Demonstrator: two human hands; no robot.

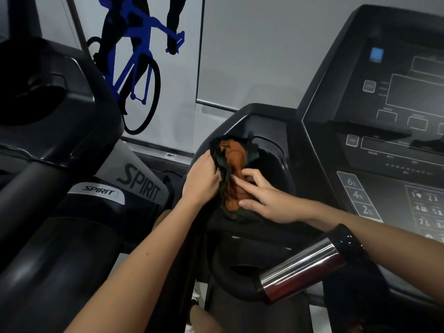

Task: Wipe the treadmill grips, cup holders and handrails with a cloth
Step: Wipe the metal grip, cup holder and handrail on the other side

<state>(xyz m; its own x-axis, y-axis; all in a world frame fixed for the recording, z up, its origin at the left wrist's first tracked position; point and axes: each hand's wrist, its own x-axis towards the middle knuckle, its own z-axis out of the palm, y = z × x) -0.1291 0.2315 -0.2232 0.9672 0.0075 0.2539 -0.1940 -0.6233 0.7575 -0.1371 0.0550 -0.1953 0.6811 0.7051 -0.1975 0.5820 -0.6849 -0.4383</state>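
Crumpled orange-brown and dark green cloth (234, 174) sits bunched over the recessed black plastic cup holder (276, 159), left of the dark flat control panel (374, 145). Left hand (201, 180) grips the cloth's left edge, fingers curled into the fabric and partly hidden. Right hand (266, 200) is on the cloth's right side: thumb pressed at the lower end, index finger along a fold, other fingers bent, pinching fabric. Shiny chrome cylindrical grip (300, 267) lies nearer the camera, apart from the cloth. Grey "SPIRIT" label (99, 191) shows on the neighbouring black machine; blue bicycle mural (134, 68) behind.
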